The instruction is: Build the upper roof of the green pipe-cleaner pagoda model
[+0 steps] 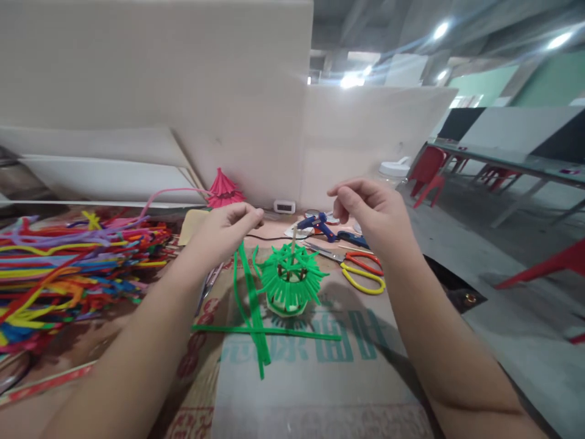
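Both my hands are raised over the worktop, one on each side of a small green model (292, 274) made of fuzzy stems, with a spiky tiered roof, a pale base and a thin stick rising from its top. My left hand (226, 230) is closed at the left, thumb pressed along the curled fingers. On the right, my right hand (372, 210) has its fingers bent in towards the thumb in a pinch. Whatever either hand may hold is too small or hidden to make out. Neither touches the model. Loose green pipe cleaners (253, 305) lie crossed beside and before it.
A heap of coloured pipe cleaners (68, 262) covers the left side. Behind the model are a blue glue gun (317, 224), scissors (361, 271) with red and yellow handles, a small white display (284, 207) and a pink cone-shaped piece (223, 190). A lidded jar (393, 172) stands behind my right hand.
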A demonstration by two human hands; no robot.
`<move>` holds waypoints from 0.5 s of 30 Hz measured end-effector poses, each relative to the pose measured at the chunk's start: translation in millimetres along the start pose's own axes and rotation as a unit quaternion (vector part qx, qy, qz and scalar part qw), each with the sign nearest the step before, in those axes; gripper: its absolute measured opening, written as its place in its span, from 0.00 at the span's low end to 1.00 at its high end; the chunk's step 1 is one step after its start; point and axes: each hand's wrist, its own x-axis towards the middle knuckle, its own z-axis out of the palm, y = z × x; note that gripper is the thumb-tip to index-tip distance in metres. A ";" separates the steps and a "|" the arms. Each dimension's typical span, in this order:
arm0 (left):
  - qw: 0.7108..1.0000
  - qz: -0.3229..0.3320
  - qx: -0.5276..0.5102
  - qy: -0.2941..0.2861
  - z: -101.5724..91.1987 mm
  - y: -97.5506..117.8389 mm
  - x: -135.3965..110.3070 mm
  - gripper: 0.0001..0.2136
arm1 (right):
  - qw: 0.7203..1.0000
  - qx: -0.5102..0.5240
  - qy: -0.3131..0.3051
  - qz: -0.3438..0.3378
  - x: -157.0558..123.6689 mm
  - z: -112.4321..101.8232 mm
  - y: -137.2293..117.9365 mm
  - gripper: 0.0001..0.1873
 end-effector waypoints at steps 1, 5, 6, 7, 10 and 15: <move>1.000 0.002 -0.002 -0.001 0.4 -0.1 -1.9 0.16 | 1.000 -0.007 -0.006 0.001 -2.9 0.3 -3.4 0.09; 0.999 0.028 0.023 -0.022 0.2 -3.9 -11.7 0.16 | 0.998 -0.043 0.003 -0.041 -16.6 6.7 -24.3 0.10; 0.999 0.035 0.016 -0.032 -0.1 -4.4 -13.6 0.16 | 0.997 -0.051 0.005 -0.052 -19.1 8.8 -29.6 0.11; 0.998 0.041 0.003 -0.042 -0.3 -4.5 -15.1 0.17 | 0.997 -0.058 0.004 -0.056 -21.3 10.6 -34.1 0.11; 0.997 0.045 -0.027 -0.061 1.7 -2.7 -18.3 0.21 | 0.997 -0.075 -0.007 -0.036 -27.2 11.9 -39.4 0.11; 0.989 0.065 0.004 -0.134 15.3 -4.6 -25.6 0.41 | 0.987 -0.147 -0.058 0.018 -29.4 5.3 -26.0 0.14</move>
